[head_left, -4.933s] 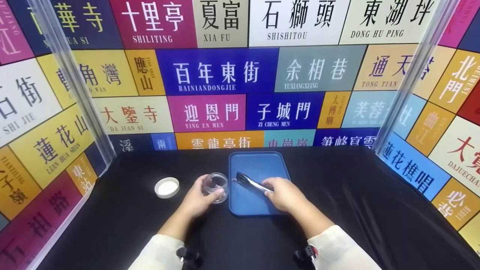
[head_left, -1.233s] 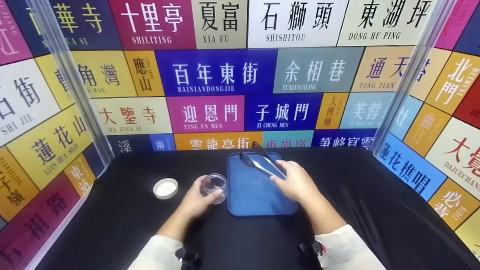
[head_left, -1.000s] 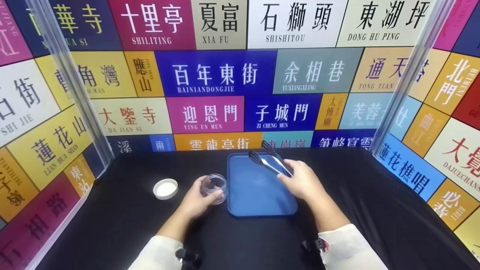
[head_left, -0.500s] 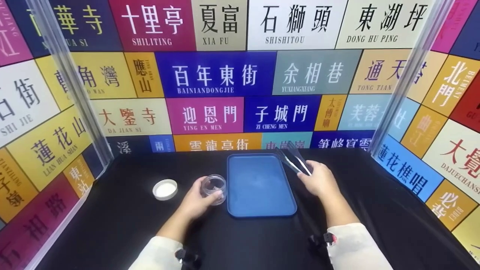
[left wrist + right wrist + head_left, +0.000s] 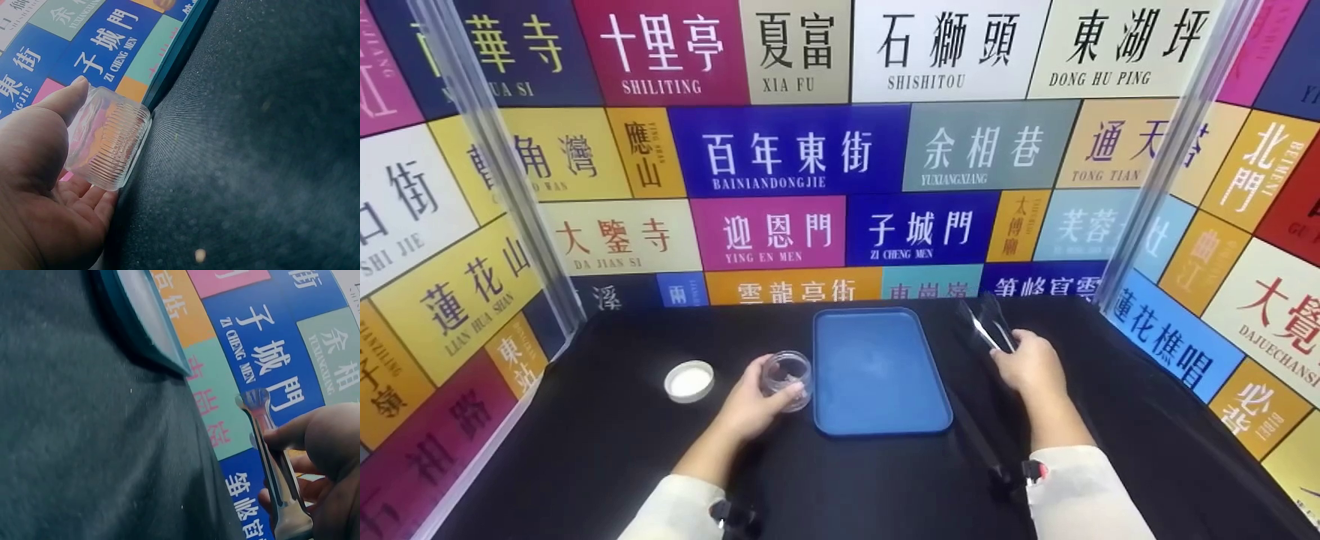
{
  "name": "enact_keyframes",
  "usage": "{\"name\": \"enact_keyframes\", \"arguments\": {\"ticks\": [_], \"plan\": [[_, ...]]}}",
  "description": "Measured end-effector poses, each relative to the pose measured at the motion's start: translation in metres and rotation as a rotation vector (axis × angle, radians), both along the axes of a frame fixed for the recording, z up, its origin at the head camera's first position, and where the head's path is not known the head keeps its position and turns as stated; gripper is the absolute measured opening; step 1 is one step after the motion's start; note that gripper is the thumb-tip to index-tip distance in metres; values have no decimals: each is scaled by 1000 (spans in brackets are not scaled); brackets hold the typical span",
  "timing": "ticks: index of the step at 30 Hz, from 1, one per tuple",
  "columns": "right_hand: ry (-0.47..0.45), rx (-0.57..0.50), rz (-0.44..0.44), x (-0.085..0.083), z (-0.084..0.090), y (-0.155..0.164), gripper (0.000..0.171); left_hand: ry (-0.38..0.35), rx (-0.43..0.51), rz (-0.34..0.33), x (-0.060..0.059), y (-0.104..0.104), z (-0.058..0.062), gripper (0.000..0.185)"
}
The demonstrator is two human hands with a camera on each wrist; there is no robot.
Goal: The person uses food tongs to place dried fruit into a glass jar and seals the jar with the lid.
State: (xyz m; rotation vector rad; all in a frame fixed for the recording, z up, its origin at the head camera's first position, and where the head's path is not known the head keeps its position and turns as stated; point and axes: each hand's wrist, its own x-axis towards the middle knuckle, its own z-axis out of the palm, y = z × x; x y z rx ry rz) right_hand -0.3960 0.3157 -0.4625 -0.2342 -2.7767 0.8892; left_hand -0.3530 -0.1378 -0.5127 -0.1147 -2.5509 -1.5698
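L hand, lower centre of the head view, curls thumb & fingers round a clear jar w/ no lid, standing on the black cloth just left of the blue tray. L wrist view shows the jar's ribbed neck against the palm. R hand, right of centre, grips metal tongs, tips pointing up-frame toward the back wall, off the tray's right edge; tong arms slightly apart. White lid lies well left of the jar, mid-left of frame.
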Motion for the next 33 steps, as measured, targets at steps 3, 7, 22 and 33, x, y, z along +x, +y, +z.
{"name": "enact_keyframes", "arguments": {"ticks": [3, 7, 22, 33], "plan": [[-9, 5, -42, 1, -4, 6, 64, -3, -1, -1, 0, 0, 1, 85], [-36, 16, -79, 1, -12, 14, 66, -9, 5, -5, 0, 1, 1, 86], [-63, 62, -87, -3, -31, 24, 65, -4, 8, -2, -1, -1, 0, 86], [-70, 53, -88, -6, -34, 26, 67, -1, 13, -3, 0, 0, 1, 86]]}}
